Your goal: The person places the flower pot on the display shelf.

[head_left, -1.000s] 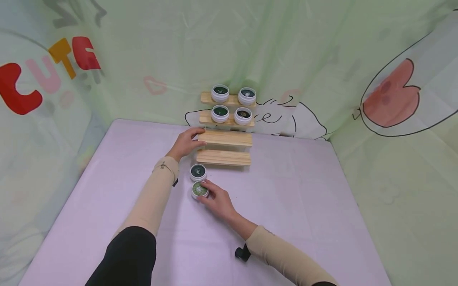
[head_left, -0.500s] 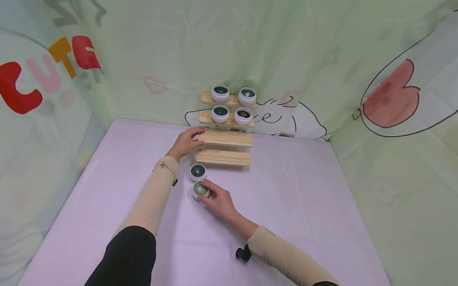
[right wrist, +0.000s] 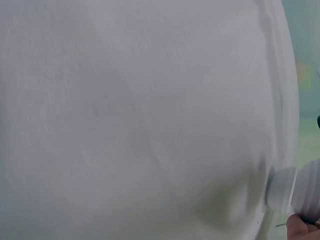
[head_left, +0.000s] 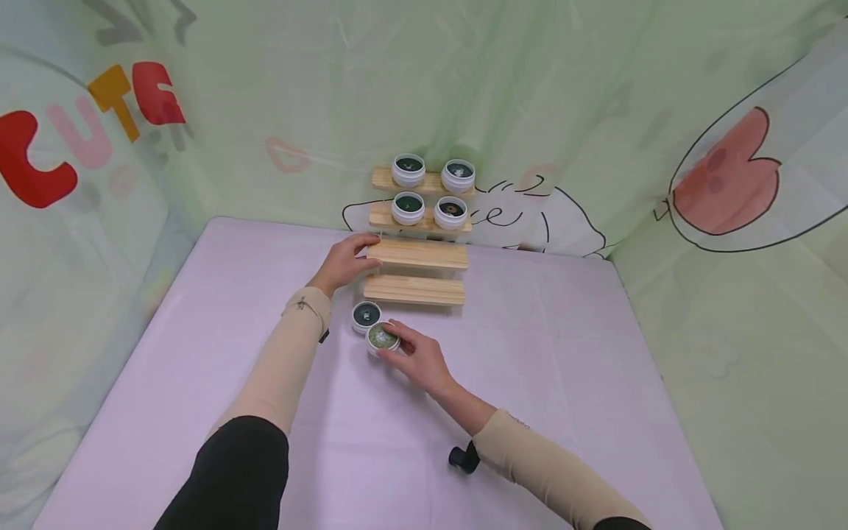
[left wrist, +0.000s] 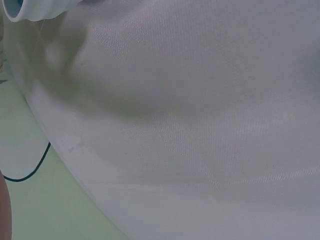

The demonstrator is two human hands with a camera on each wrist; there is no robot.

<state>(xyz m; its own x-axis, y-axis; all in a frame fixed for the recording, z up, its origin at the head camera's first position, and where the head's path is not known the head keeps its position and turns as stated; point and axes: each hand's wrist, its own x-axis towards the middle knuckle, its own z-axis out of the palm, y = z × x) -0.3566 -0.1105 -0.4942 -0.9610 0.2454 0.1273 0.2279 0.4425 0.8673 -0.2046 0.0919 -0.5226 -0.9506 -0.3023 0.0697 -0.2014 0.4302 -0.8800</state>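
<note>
My right hand [head_left: 420, 357] pinches a small round white jar with a speckled green top [head_left: 382, 337] between thumb and fingers. Right behind it, a second white jar with a dark top [head_left: 366, 316] stands on the table. At the left end of a tiered wooden rack [head_left: 416, 254], my left hand [head_left: 344, 261] grips the third step down, fingers above and thumb lower. In the right wrist view the fingers [right wrist: 300, 227] show at the lower right corner, under a white jar [right wrist: 306, 192]. A white jar rim [left wrist: 35, 9] enters the left wrist view at the top left.
Two white jars stand on the rack's top step, among them a dark green one [head_left: 408, 169]. Two more stand on the second step, one with a brown-centred top [head_left: 451, 211]. The lower two steps are bare wood. A lilac cloth covers the table [head_left: 563, 368]; printed curtains [head_left: 318, 88] hang behind.
My right hand has moved the green-topped jar up and to the right, so it now sits at the front right of the dark-topped jar. My left hand stays on the rack.
</note>
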